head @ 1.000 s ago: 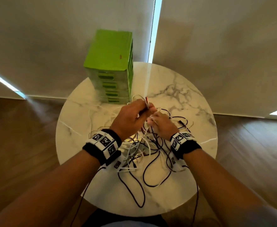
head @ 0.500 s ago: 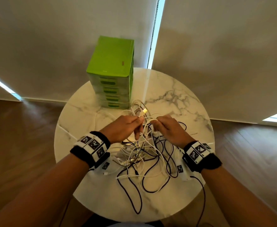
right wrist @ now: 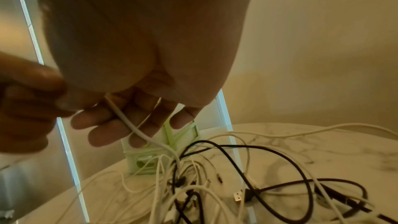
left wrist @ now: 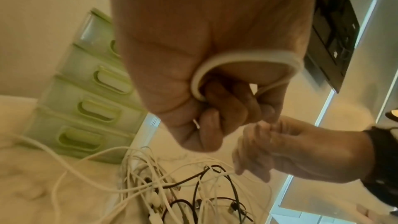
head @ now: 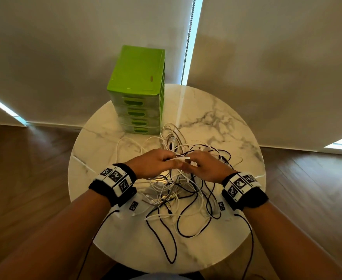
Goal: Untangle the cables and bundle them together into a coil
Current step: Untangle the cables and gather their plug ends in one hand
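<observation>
Left wrist view showed the left hand [left wrist: 206, 67] with fingers curled tight round a white cable [left wrist: 247, 60], which looped across the palm and fed out toward the right hand [left wrist: 301, 149]. In its own wrist view the right hand [right wrist: 133, 122] held the same white cable [right wrist: 129, 122] as it ran down across loosely bent fingers; whether the thumb clamped it could not be told. Both hands met just above the tangle [head: 178, 190], the heap of white and black cables lying on the round marble table [head: 236, 122], on the near side of the green drawer unit [head: 139, 91]. The held strand dropped straight into the tangle's dense middle. Pulling hard from here would likely tighten the knots rather than free the strand. A sharp tug could also drag the whole heap, and the black loops hanging over the table edge nearest the person could pull cables off to the floor.
</observation>
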`<action>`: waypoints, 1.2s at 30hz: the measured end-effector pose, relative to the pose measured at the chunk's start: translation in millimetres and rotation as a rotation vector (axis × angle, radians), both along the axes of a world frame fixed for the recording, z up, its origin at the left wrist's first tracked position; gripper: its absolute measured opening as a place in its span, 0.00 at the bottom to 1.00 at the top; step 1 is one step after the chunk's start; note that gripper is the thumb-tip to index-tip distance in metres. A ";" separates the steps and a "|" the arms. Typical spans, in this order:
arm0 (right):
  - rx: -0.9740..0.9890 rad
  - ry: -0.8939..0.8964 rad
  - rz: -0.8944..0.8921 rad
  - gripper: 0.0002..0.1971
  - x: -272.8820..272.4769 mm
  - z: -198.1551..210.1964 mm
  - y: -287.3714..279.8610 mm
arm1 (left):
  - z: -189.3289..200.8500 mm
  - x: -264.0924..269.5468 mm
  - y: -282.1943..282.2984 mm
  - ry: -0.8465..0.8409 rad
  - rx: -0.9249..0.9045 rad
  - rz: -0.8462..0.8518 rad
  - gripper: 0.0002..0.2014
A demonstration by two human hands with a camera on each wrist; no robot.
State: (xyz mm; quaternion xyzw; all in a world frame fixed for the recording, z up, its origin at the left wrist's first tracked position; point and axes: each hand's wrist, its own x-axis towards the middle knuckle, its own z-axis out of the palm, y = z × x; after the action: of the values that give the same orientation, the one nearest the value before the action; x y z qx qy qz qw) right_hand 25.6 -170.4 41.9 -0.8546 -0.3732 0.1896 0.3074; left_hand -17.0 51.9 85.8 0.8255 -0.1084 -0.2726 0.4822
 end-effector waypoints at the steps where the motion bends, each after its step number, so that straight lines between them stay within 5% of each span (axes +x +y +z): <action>1: 0.006 0.036 0.000 0.14 0.8 -4.2 0.3 | 4.3 -3.6 -0.7 0.003 -0.098 0.052 0.11; 6: 0.045 0.121 -0.157 0.17 0.3 -25.9 7.2 | 22.3 -6.6 2.3 -0.154 -0.464 0.448 0.09; 11: 0.118 0.152 -0.206 0.24 5.6 -39.7 2.8 | 58.8 3.9 25.8 -0.114 -1.037 0.729 0.13; 13: 0.092 0.123 -0.252 0.25 9.6 -39.3 -1.8 | 64.3 6.5 36.5 -0.138 -1.099 0.777 0.11; 18: 0.082 -0.013 -0.380 0.24 12.5 -6.1 6.5 | 34.8 -2.2 34.2 -0.128 -0.436 0.625 0.06; 21: 0.108 0.010 -0.318 0.23 2.7 21.0 20.8 | 12.7 -11.6 15.4 0.003 -0.172 0.432 0.14; 26: 0.152 0.056 -0.218 0.20 -15.4 40.6 33.4 | 13.5 -8.8 -6.5 0.013 -0.253 0.532 0.20; 30: 0.176 0.091 -0.188 0.18 -23.2 43.7 34.2 | 22.5 -7.8 -9.2 -0.044 -0.254 0.508 0.12; 32: 0.140 0.136 -0.150 0.18 -26.0 36.0 35.0 | 21.7 -6.7 -10.0 -0.075 -0.232 0.528 0.07; 36: 0.079 0.203 -0.149 0.17 -25.2 -1.0 33.5 | 26.3 -10.9 -11.8 -0.139 -0.159 0.599 0.13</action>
State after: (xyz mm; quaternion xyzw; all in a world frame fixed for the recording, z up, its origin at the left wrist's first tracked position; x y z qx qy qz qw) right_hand 0.4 -136.9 40.9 -0.8434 -0.2830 0.2370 0.3904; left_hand -27.9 40.1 112.0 0.7971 0.0857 -0.0522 0.5955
